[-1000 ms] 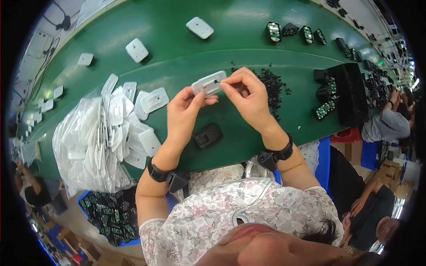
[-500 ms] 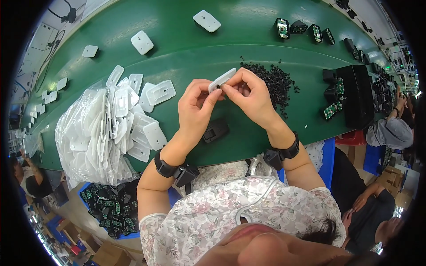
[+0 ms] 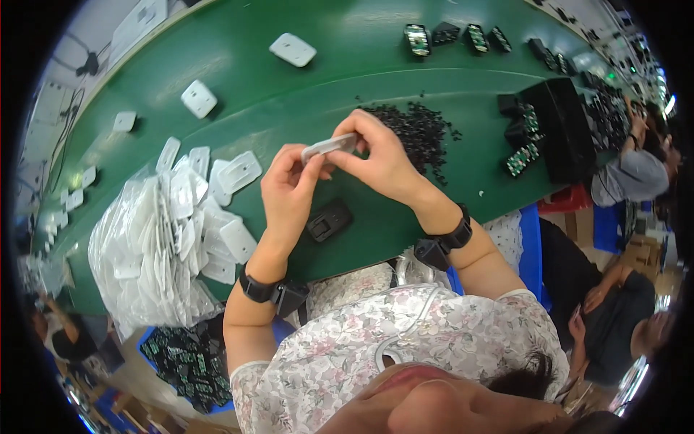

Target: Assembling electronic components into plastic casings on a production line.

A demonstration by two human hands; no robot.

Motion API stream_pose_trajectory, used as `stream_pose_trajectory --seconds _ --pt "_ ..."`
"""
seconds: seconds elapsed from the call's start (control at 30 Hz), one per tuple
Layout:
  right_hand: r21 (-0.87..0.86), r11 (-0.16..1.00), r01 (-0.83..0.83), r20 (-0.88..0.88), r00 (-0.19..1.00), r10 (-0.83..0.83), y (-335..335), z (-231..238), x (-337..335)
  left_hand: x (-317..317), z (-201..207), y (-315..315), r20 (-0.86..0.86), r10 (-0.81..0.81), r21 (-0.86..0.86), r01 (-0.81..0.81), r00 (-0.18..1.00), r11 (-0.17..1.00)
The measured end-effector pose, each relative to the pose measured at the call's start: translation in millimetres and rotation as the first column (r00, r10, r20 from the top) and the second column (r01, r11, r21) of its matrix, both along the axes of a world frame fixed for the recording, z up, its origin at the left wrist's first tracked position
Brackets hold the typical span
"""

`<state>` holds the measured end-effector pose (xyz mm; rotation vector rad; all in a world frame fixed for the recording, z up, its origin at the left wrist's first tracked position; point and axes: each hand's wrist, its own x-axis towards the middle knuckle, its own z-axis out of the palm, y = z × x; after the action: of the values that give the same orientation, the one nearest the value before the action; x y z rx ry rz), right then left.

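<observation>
- The left hand (image 3: pixel 289 173) has a closed grip, pinching the left end of a white cover (image 3: pixel 330 147) between thumb and fingers.
- The right hand (image 3: pixel 376 155) also has a closed grip, its thumb under the near edge of the cover's right end and its fingers along the far side.
- The cover is held between the two hands, above the green counter (image 3: pixel 325 94), tilted so that it shows mostly as a narrow strip.
- A black case (image 3: pixel 330 220) lies on the counter between the forearms, nearer the left one.
- A heap of small black parts (image 3: pixel 416 134) spreads just beyond the right hand.
- To the left, a clear bag (image 3: pixel 130 239) bulges with white covers; loose covers (image 3: pixel 241 171) lie between it and the left hand.
- White pieces (image 3: pixel 293 50) stand well apart in a line along the far left of the counter.
- At the far right, black shells (image 3: pixel 417 40) form a row, some showing circuitry.
- Nearer on the right, circuit boards (image 3: pixel 522 159) rest beside a black box (image 3: pixel 564 137).
- Below the bag, a blue bin (image 3: pixel 223 406) holds more boards.
- Each wrist wears a black band (image 3: pixel 457 237).
</observation>
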<state>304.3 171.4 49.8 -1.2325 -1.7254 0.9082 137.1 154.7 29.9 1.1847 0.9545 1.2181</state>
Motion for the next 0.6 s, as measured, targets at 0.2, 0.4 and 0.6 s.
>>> stream_pose_trajectory --seconds 0.2,0.4,0.6 --pt "-0.241 0.97 -0.037 -0.218 0.976 -0.017 3 0 7 -2 1 3 0.05 -0.076 -0.038 0.078 0.996 0.996" --pt "-0.1 0.995 0.012 0.001 1.0 -0.012 37 0 22 -20 -20 22 -0.117 0.127 -0.037 -0.132 0.985 0.991" --pt "0.486 0.828 0.28 0.796 0.249 -0.552 164 1 111 -16 -23 36 -0.659 0.339 0.366 -0.108 0.671 0.924"
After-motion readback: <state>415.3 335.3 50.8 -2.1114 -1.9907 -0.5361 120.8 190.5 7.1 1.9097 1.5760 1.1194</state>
